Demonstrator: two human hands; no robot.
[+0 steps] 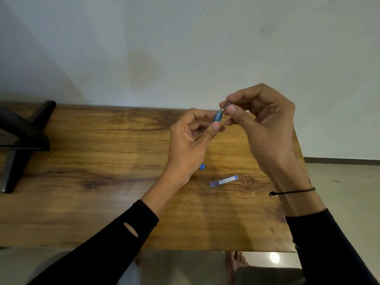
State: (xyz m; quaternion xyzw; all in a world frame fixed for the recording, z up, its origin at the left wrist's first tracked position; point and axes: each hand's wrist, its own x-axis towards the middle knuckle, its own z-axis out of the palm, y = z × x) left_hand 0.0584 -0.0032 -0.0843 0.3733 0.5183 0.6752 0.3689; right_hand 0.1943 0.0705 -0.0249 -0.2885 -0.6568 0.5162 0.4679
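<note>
Both hands up over the table (102, 161), working close together near its far edge. Left hand (191, 138) pinches a blue barrel (218, 116) between thumb and curled fingers, gripping its lower part; only the upper stretch shows. The long axis stands steep, leaning a little right, with the whitish top end pointing up at the right fingertips. Right hand (265, 124) is nearer that end, with thumb and forefinger closed narrow on a small grey piece (227, 104) right at the barrel's top. Cannot tell if it is seated or just touching. Other right fingers are loosely curled and hold nothing. The coming move looks like a push or pull along the barrel's axis, so the grey piece has to stay lined up with the open end, left hand steadying. On the table below the hands are a little blue cap (202, 166), just beside the left wrist, and a flat lead case (224, 180) lying slantwise nearer the right forearm, both apart from the hands. Black stand (22, 136) at far left, well apart
</note>
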